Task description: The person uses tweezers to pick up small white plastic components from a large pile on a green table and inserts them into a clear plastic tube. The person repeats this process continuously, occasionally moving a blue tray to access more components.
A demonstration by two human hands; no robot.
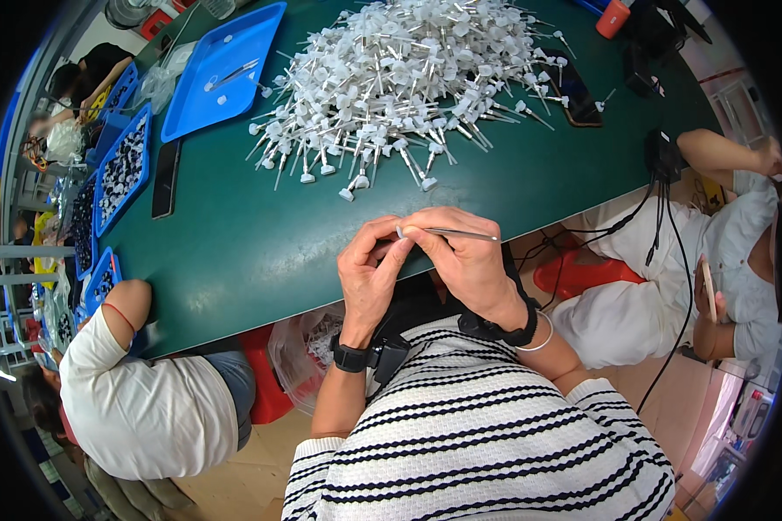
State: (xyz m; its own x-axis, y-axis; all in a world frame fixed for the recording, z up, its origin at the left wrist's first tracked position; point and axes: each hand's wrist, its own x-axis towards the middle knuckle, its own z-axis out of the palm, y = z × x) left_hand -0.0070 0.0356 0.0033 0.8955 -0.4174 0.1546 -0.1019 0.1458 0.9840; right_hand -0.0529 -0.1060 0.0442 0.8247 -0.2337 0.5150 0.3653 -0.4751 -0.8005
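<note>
Within two hands (367,276) (471,271) are one metal tool (456,233), one white piece (400,232)

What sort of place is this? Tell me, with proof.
Probably a workshop for handwork on small parts: a heap of white plastic-looking pieces with thin silvery stems on a dark green table, shallow blue plastic trays holding small pieces, and a slim silvery metal tool in the right hand.

Hands (467,267) hold a white piece (400,232) and metal tool (462,234).
</note>
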